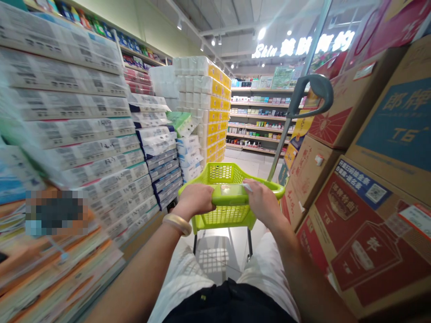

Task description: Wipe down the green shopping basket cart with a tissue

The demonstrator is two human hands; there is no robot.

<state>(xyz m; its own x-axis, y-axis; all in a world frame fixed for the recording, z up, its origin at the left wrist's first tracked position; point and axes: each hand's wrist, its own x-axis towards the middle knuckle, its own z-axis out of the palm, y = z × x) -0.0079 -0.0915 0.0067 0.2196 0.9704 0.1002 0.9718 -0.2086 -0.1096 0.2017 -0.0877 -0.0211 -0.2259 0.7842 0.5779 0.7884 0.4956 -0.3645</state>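
Both hands are closed on the push bar of a lime-green shopping cart directly in front of me. My left hand wraps the bar's left part, and a gold-coloured bangle circles that wrist. On the right part of the bar sits my right hand, fingers curled over it. A small white bit shows at its fingers; I cannot tell what it is. The cart's perforated basket lets the pale floor show through, and no goods are visible in it.
Stacked wrapped paper packs line the left, with yellow-and-white packs beyond. Cardboard cartons rise close on the right. A grey handle on a metal pole leans beside them. Stocked shelves stand ahead. A blurred person is at left.
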